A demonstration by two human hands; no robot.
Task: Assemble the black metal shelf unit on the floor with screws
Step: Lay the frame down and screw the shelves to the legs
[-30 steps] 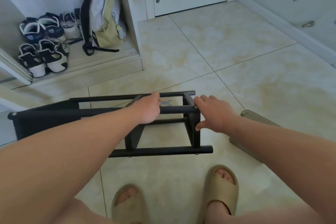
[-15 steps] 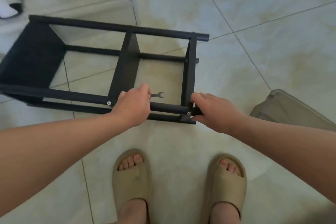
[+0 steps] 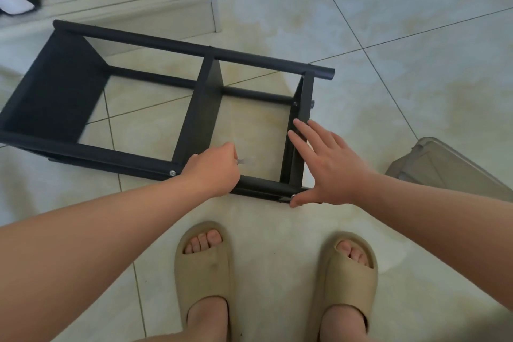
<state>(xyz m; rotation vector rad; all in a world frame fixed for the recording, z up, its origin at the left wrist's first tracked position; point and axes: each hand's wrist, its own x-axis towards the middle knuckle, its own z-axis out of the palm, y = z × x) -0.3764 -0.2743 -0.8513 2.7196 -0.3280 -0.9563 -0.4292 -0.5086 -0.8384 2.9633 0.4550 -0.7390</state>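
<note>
The black metal shelf unit lies on its side on the tiled floor, its long tubes running left to right and three panels standing between them. My left hand is curled over the near tube and pinches a small silver wrench, which looks blurred. My right hand is spread flat, fingers straight over the right end panel, thumb touching the near tube's end beside a silver screw head. Another screw head shows on the near tube left of my left hand.
My two feet in beige slides stand just in front of the shelf. A grey lidded bin sits at the right. A low white cabinet ledge with shoes and a bag strap runs behind the shelf.
My right hand has let go of the near tube's end and spread its fingers over the end panel. The left hand stays on the near tube with the wrench.
</note>
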